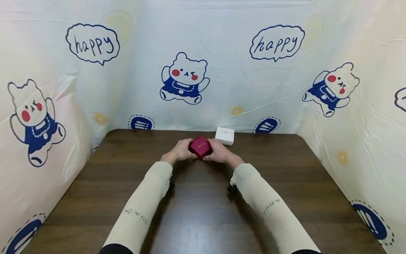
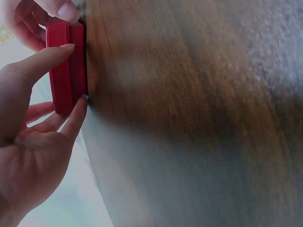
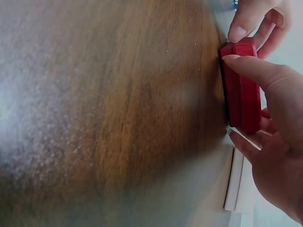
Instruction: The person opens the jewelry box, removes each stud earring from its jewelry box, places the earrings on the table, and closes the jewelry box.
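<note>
A small dark-red jewelry box (image 1: pixel 200 147) with angled sides and gold lettering on its lid sits shut on the far part of the table. My left hand (image 1: pixel 182 150) grips it from the left, with the thumb on the near side and the fingers spread around the far side. From the right, my right hand (image 1: pixel 219 151) holds the same box in a mirrored way. A seam between lid and base shows along the side of the red box (image 2: pixel 68 71) in the left wrist view. The right wrist view shows the thumb lying across that box (image 3: pixel 244 90).
Just behind the right hand lies a white box (image 1: pixel 225 135) with faint print on top, near the table's back edge. The brown wooden table (image 1: pixel 203 211) reaches toward me under both forearms. A printed cloth (image 1: pixel 228 81) with cartoon bears hangs around the back and sides.
</note>
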Motion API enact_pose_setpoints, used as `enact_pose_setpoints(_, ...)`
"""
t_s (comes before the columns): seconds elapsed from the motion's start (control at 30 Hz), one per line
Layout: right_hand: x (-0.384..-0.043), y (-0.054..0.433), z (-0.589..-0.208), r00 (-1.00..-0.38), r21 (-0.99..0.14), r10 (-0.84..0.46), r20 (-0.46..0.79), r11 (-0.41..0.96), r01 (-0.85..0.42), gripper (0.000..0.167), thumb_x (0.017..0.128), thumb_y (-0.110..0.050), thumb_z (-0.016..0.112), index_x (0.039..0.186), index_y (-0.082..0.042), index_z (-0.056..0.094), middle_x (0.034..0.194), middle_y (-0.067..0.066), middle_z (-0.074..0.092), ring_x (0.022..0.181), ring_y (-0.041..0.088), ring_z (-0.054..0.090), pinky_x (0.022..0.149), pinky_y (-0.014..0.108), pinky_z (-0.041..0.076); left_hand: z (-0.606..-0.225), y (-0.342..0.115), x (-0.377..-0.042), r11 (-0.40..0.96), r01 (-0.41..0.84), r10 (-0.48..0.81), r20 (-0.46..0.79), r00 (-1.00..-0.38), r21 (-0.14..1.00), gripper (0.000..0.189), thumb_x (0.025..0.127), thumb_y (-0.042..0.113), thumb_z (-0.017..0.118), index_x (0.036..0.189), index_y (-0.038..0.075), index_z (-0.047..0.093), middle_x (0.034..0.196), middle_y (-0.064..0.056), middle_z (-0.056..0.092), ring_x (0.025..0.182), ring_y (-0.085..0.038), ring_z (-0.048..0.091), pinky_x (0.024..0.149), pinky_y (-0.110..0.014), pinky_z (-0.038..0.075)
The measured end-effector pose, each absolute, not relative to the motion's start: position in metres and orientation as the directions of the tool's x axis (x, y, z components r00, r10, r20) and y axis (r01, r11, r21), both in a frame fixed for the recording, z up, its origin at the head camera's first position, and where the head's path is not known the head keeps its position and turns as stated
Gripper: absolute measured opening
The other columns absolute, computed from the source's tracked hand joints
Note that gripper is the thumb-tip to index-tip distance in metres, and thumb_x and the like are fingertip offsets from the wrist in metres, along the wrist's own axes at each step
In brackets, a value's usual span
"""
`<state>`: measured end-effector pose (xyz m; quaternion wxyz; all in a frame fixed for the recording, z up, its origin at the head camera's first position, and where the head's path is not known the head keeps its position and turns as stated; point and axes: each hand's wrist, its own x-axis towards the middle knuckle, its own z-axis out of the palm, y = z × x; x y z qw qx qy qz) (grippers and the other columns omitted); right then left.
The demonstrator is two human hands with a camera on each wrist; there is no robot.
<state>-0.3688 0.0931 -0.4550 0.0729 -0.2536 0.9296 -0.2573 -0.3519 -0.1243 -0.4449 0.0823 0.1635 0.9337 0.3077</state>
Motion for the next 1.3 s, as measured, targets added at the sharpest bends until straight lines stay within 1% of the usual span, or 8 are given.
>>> enact_pose_setpoints(0.2, -0.368, 0.094, -0.452, -0.857, -0.515, -0.516, -0.006, 0.736, -0.439, 0.082, 0.085, -0.025, 0.085, 0.149, 0.002, 0.041, 0.138, 0.017, 0.053, 0.126, 0.029, 0.048, 0.109, 0.044, 0.042, -0.442, -0.125, -0.35, 0.754, 0.258, 0.36, -0.051, -0.932, 0.605, 0.079, 0.087, 0.019, 0.081, 0.151, -0.003, 0.04, 0.139, -0.022, 0.055, 0.119, -0.035, 0.055, 0.102, -0.05, 0.049)
enact_pose_setpoints(0.37, -0.366, 0.095, -0.449, -0.857, -0.516, -0.514, -0.018, 0.739, -0.432, 0.081, 0.086, -0.025, 0.084, 0.149, 0.0, 0.041, 0.137, 0.015, 0.053, 0.125, 0.027, 0.048, 0.108, 0.044, 0.043, -0.441, -0.125, -0.348, 0.744, 0.269, 0.368, -0.039, -0.929, 0.612, 0.078, 0.088, 0.019, 0.081, 0.151, -0.003, 0.04, 0.138, -0.021, 0.056, 0.118, -0.034, 0.056, 0.101, -0.049, 0.05)
enact_pose_setpoints(0.67, -0.363, 0.098, -0.442, -0.856, -0.521, -0.517, -0.004, 0.732, -0.44, 0.08, 0.086, -0.024, 0.084, 0.149, -0.001, 0.04, 0.137, 0.015, 0.053, 0.123, 0.027, 0.05, 0.106, 0.044, 0.045, -0.437, -0.124, -0.348, 0.745, 0.295, 0.38, -0.018, -0.925, 0.599, 0.078, 0.088, 0.02, 0.081, 0.151, -0.003, 0.041, 0.138, -0.021, 0.057, 0.119, -0.033, 0.056, 0.101, -0.048, 0.05)
enact_pose_setpoints(0.97, -0.357, 0.102, -0.436, -0.853, -0.515, -0.523, 0.003, 0.73, -0.45, 0.084, 0.085, -0.025, 0.085, 0.151, -0.001, 0.039, 0.139, 0.015, 0.052, 0.124, 0.027, 0.051, 0.108, 0.043, 0.044, -0.433, -0.124, -0.346, 0.753, 0.363, 0.421, 0.023, -0.907, 0.548, 0.068, 0.089, 0.021, 0.081, 0.144, -0.003, 0.049, 0.132, -0.019, 0.06, 0.116, -0.031, 0.059, 0.099, -0.047, 0.051)
enact_pose_setpoints(1.13, -0.351, 0.104, -0.431, -0.851, -0.518, -0.526, 0.005, 0.726, -0.452, 0.084, 0.086, -0.025, 0.084, 0.152, -0.002, 0.038, 0.137, 0.015, 0.052, 0.121, 0.026, 0.053, 0.107, 0.043, 0.045, -0.431, -0.125, -0.345, 0.761, 0.373, 0.427, 0.022, -0.904, 0.531, 0.07, 0.088, 0.024, 0.081, 0.145, -0.001, 0.049, 0.133, -0.017, 0.06, 0.116, -0.03, 0.058, 0.099, -0.045, 0.05)
enact_pose_setpoints(1.3, -0.346, 0.107, -0.425, -0.844, -0.512, -0.536, 0.017, 0.72, -0.468, 0.082, 0.085, -0.025, 0.085, 0.15, -0.003, 0.041, 0.135, 0.013, 0.053, 0.117, 0.024, 0.054, 0.104, 0.041, 0.048, -0.426, -0.125, -0.343, 0.746, 0.399, 0.448, 0.041, -0.893, 0.533, 0.066, 0.088, 0.025, 0.082, 0.142, 0.0, 0.052, 0.129, -0.016, 0.063, 0.112, -0.027, 0.06, 0.097, -0.043, 0.051)
